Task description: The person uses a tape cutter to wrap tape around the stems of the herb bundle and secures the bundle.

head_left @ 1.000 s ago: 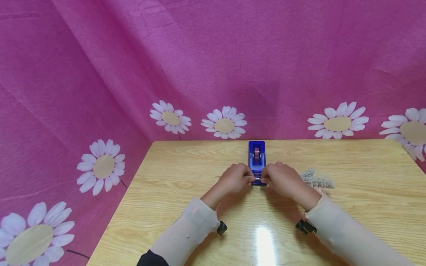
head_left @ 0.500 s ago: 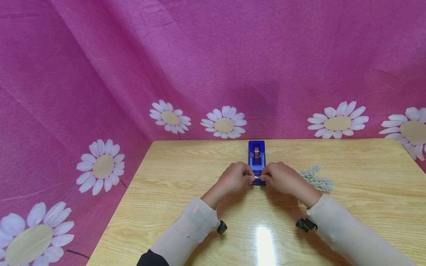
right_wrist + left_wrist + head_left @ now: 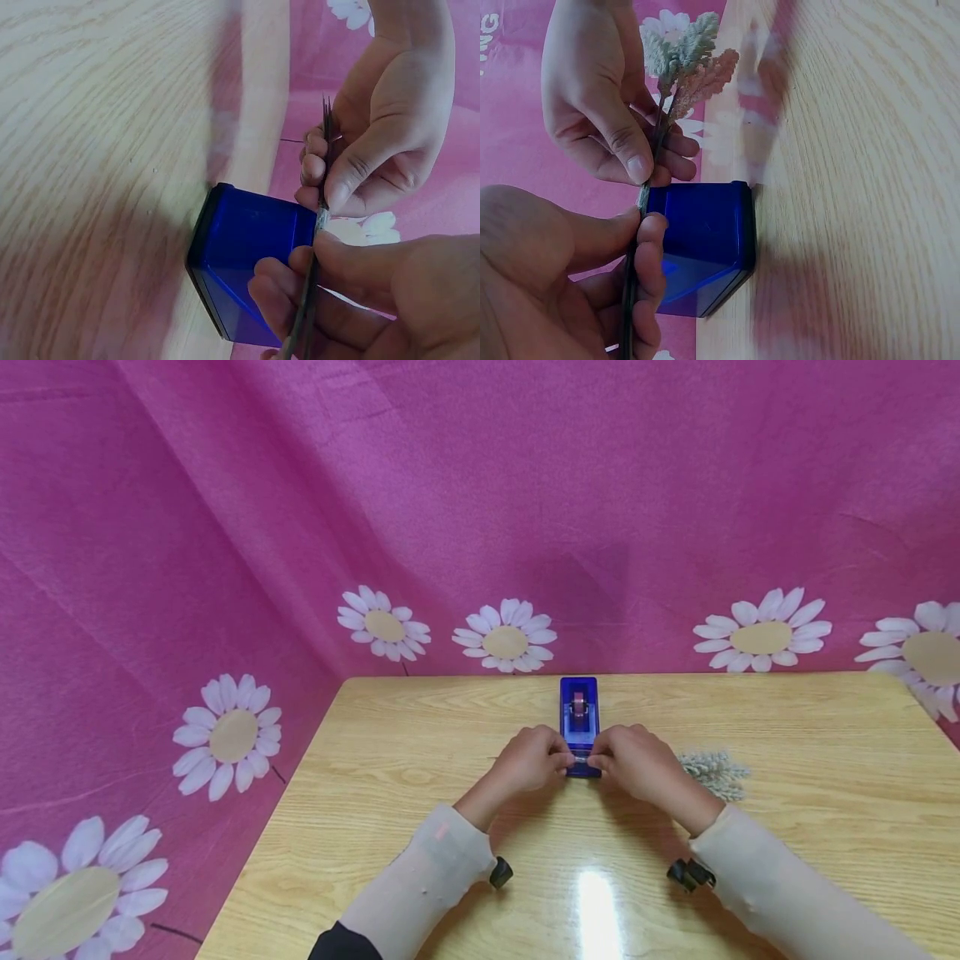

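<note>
A bunch of artificial flower stems [image 3: 660, 142] runs between both hands, its pale green heads [image 3: 716, 774] sticking out past the right hand. A pinkish head [image 3: 705, 82] also shows in the left wrist view. My left hand [image 3: 528, 762] pinches the stems near their bare ends, thumb against fingers. Close beside it, my right hand [image 3: 636, 762] pinches them on the flower side. In the short gap between the thumbs, a shiny clear band of tape [image 3: 322, 217] lies around the stems. A blue tape dispenser [image 3: 580, 731] stands just behind and below the hands.
The wooden table [image 3: 420, 718] carries the dispenser near its back edge. Behind and to the left hangs a magenta cloth [image 3: 465, 485] printed with large white daisies. A bright light reflection lies on the front of the tabletop.
The flower heads have turned about the stem line, and the pinkish head seen a second ago is hidden in the head view. Both hands stay almost in place, still pinching the stems.
</note>
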`<state>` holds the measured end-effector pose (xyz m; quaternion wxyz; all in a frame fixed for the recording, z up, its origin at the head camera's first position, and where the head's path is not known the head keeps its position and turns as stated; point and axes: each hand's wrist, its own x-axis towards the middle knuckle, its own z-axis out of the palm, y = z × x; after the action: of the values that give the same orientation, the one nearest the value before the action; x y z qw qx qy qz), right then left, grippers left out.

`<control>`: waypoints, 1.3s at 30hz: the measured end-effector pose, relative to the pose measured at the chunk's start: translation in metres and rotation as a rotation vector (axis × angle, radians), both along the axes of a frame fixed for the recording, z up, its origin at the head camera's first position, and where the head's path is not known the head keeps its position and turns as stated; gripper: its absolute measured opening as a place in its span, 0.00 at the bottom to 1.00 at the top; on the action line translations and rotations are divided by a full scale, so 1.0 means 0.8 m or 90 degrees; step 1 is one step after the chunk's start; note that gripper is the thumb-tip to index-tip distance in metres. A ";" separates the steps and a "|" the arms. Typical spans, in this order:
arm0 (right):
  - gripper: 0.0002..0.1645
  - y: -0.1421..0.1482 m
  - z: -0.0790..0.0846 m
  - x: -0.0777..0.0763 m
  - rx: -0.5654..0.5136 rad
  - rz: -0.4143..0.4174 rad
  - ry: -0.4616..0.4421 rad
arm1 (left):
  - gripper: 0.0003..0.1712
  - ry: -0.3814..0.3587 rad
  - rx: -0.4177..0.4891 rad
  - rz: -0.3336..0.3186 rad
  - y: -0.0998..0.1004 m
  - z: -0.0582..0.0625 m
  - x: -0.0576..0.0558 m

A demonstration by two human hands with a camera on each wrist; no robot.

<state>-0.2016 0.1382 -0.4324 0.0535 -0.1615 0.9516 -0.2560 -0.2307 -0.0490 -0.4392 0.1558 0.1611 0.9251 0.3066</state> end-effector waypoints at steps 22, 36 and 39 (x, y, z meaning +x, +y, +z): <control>0.10 -0.003 -0.002 0.002 -0.011 -0.026 0.030 | 0.24 0.066 -0.008 0.075 0.012 -0.010 0.009; 0.08 0.007 -0.001 -0.018 -0.053 -0.050 0.045 | 0.26 0.123 -0.025 0.065 0.012 -0.015 0.008; 0.12 0.010 -0.003 -0.027 -0.065 -0.051 0.052 | 0.26 0.128 -0.024 0.062 0.012 -0.015 0.009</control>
<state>-0.2231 0.1461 -0.4351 -0.0044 -0.1359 0.9445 -0.2991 -0.2238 -0.0392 -0.4509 0.0505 0.1428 0.9485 0.2783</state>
